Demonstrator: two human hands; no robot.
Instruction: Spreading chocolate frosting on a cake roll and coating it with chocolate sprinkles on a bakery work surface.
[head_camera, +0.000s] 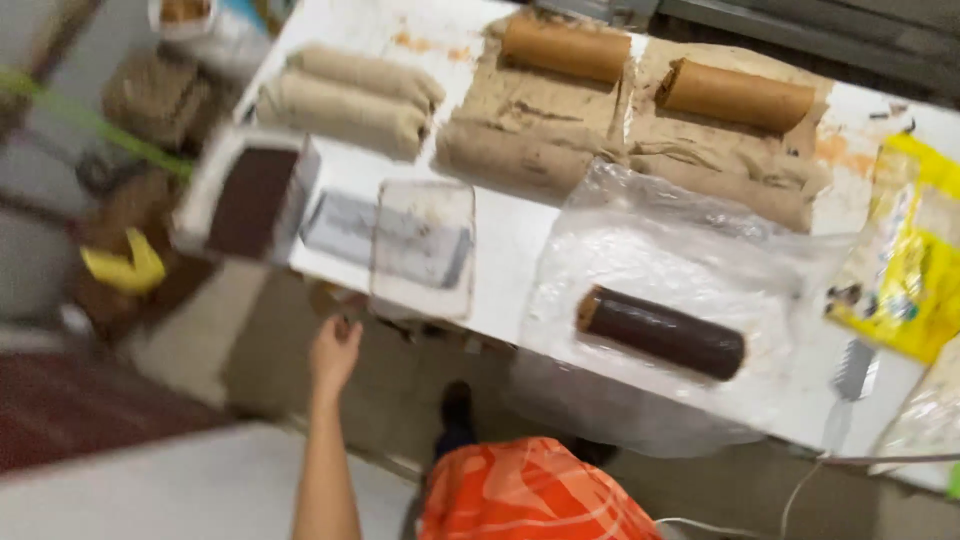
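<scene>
Your left hand (335, 352) loosely curled, empty, reaching up at near table edge (500, 250), just under clear plastic container (422, 245). Right hand out of view. Dark roll (660, 332) unwrapped on plastic sheet (680, 260), right. Far: two tan rolls (735, 95) on cloth, two still wrapped (350, 95).

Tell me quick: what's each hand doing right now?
Left hand: loosely open, holding nothing, reaching up just below the table edge near the clear plastic box.
Right hand: not in view.
</scene>
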